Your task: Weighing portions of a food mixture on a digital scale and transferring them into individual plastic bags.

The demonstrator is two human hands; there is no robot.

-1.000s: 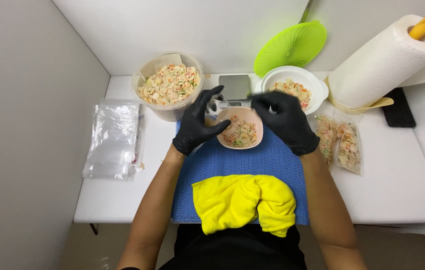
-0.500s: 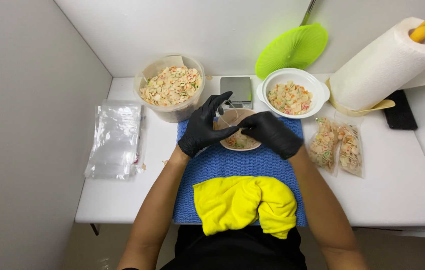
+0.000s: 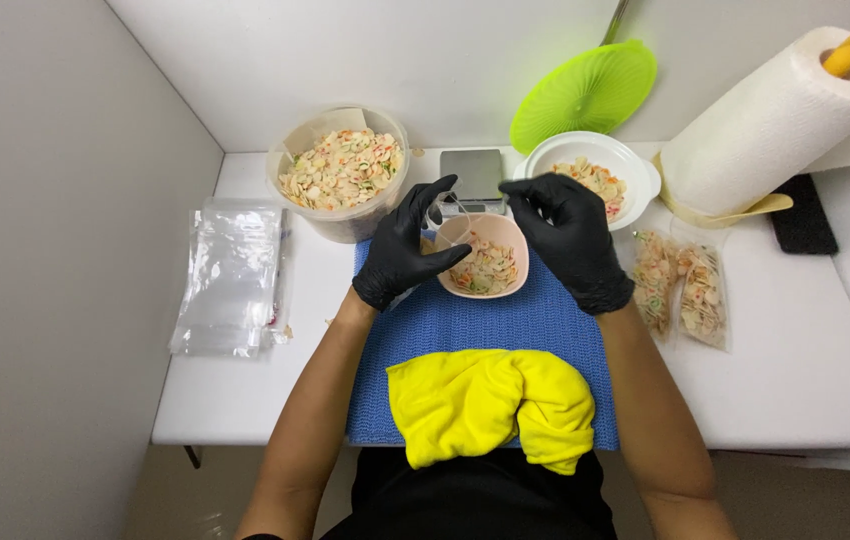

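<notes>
Both hands gloved in black, raised over the middle of the surface, near the rear edge. Left hand: fingers spread and loosely curled, fingertips touching the left rim of a small pink bowl; not clenched, no firm grasp visible. Right hand: fingers bent, thumb and forefinger pinched together above the right rim of the same bowl; a thin clear film appears stretched between the two hands, too faint to identify with certainty.

Remaining items, largest to smallest:

White surface: set into a corner, walls at the left and rear edges.

Blue mat: centred at the front edge, under the pink bowl.

Paper towel roll: rear right corner, on a holder with a yellow peg.

Yellow cloth: crumpled on the front part of the mat, overhanging the front edge.

Clear tub: rear edge, left of centre, filled with pale mixed flakes flecked orange and green.

Green round lid: leaning upright against the rear wall.

Stack of clear bags: flat near the left edge, well apart from the mat.

White bowl: rear edge, right of centre, partly filled with the same flakes, just behind the right hand.

Two filled bags: side by side, right of the mat.

Dark flat object: right side, beside the towel holder.

Pink bowl: on the rear edge of the mat, between the hands, holding flakes.

Small scale: directly behind the pink bowl, between tub and white bowl.
</notes>
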